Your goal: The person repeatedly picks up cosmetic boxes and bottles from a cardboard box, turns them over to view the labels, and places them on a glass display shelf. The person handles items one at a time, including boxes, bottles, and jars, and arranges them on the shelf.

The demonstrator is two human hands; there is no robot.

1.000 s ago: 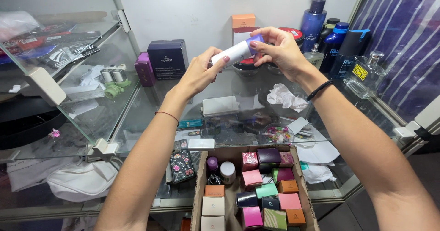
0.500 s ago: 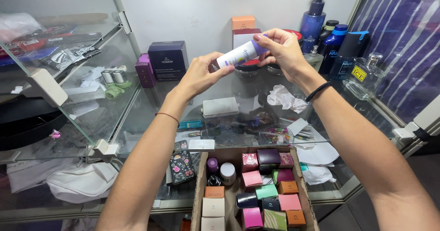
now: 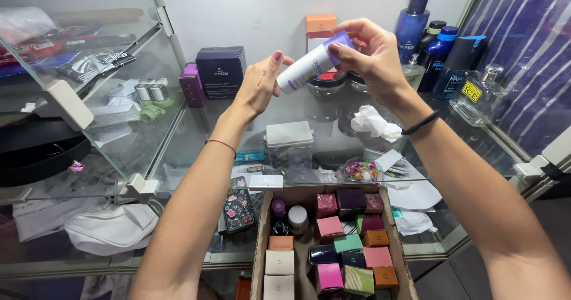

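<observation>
A white tube with a purple cap (image 3: 309,67) is held up above the glass shelf (image 3: 238,139), tilted with the cap end up to the right. My right hand (image 3: 369,56) grips its cap end with fingers and thumb. My left hand (image 3: 259,86) holds the lower white end with its fingertips. A black band sits on my right wrist and a thin red cord on my left. Below my arms, an open cardboard box (image 3: 259,240) holds several small coloured boxes.
A dark purple box (image 3: 221,71), an orange and white box (image 3: 320,29), blue pump and spray bottles (image 3: 413,20) and a glass bottle (image 3: 479,98) stand along the back. Black jars, crumpled tissue (image 3: 375,123), a clear container (image 3: 288,142) and a decorated phone (image 3: 239,209) lie nearer.
Both hands have lowered the tube a little and turned it, with the left fingertips shifting on its lower end.
</observation>
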